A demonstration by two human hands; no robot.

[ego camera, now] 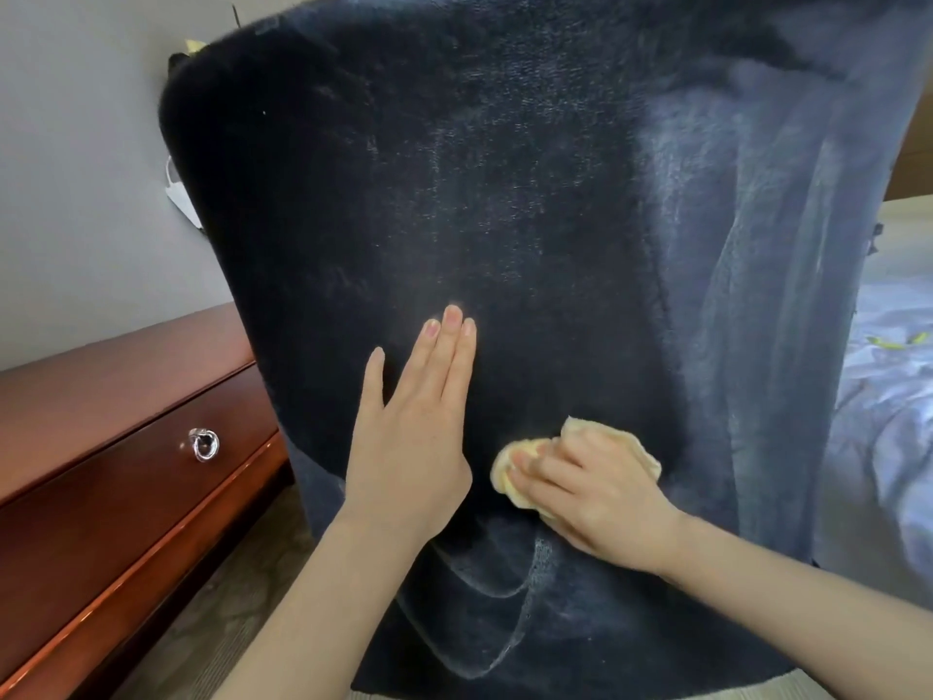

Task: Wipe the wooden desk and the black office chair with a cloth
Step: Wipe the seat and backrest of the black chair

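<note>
The black office chair fills most of the view, its fuzzy dark back facing me. My left hand lies flat against the chair back, fingers straight and pointing up. Just to its right, my right hand presses a crumpled yellow cloth onto the lower chair back, fingers spread over it. Pale curved wipe marks show in the fabric below the cloth. The wooden desk stands at the left, reddish brown.
The desk front has a drawer with a metal ring pull. A grey wall is behind it. A bed with pale blue rumpled bedding lies at the right. Patterned carpet shows between desk and chair.
</note>
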